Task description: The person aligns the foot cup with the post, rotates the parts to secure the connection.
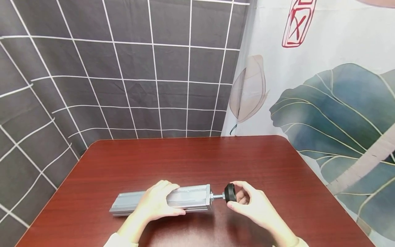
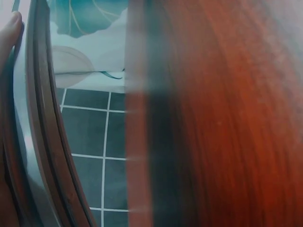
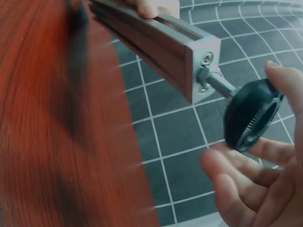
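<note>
My left hand [image 1: 155,202] grips a silver aluminium profile [image 1: 192,195] from above, thumb along its near side and fingers over the top. The profile lies lengthwise across the view, slightly tilted, and its shadow falls beneath it on the table. From the end plate [image 3: 207,71] at its right end, a threaded rod [image 3: 221,85] with a nut at its base sticks out. A black round levelling foot [image 1: 229,193] sits on the rod's outer end. My right hand [image 1: 254,206] pinches this foot by its rim between thumb and fingers; in the right wrist view its ribbed, hollow underside shows.
A reddish-brown wooden table [image 1: 185,157] spreads out below both hands. Behind it hangs a dark grey curtain [image 1: 135,92] with a white grid. To the right is a white curtain [image 1: 262,27] printed with large leaves and a bud.
</note>
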